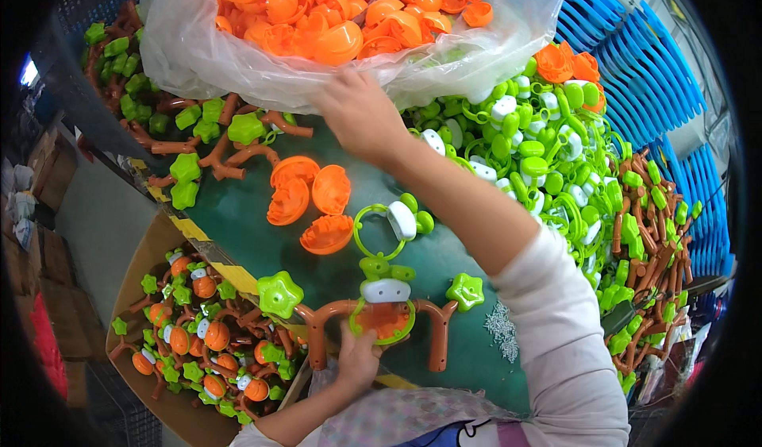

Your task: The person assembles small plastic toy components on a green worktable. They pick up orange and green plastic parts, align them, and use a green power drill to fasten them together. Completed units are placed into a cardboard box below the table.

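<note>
Near the front edge of the table, my left hand (357, 358) grips a brown branch-shaped plastic piece (319, 332) from below. A green ring with a white block (386, 290) sits against its middle, and orange shows inside the ring. Green stars (279, 293) cap the branch ends. My right hand (361, 117) is stretched forward to the near rim of a clear plastic bag (214, 70) full of orange half shells (337, 44). Its fingertips are too blurred to tell if they hold anything. Between my hands lie loose orange shells (327, 234) and another green ring (361, 233).
A heap of green and white ring parts (516, 145) covers the right side, with brown branches (655, 248) beyond. At lower left stands a cardboard box (151, 248) of assembled pieces. Small silvery bits, perhaps screws, (502, 329) lie beside my right arm. Blue racks (647, 74) stand far right.
</note>
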{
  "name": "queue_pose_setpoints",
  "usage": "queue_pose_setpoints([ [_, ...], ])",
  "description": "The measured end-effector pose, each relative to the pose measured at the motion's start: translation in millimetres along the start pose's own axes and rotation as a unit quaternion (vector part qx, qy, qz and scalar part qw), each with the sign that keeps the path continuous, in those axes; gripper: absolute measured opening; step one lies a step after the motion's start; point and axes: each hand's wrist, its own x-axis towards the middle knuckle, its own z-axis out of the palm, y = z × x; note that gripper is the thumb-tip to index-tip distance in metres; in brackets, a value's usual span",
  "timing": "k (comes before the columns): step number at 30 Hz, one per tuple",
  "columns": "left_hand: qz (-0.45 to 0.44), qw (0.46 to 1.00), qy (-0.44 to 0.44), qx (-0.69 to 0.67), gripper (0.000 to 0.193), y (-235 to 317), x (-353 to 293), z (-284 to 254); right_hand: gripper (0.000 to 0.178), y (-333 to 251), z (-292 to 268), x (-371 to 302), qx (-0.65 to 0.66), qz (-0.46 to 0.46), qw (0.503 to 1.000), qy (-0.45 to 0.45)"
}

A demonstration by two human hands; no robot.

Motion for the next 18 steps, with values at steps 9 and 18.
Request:
queue_pose_setpoints([
  [9, -0.046, 0.998, -0.049, -0.015, 0.057, 0.3, -1.5, -6.8, 0.028, 90.9, 51.2, 72.3, -0.035, 0.179, 0.983, 0.000],
  [18, -0.068, 0.993, -0.098, -0.021, 0.060, 17.1, 5.2, 1.0, 0.078, -89.7, -163.1, -92.0, 0.627, 0.491, 0.601, -0.071],
])
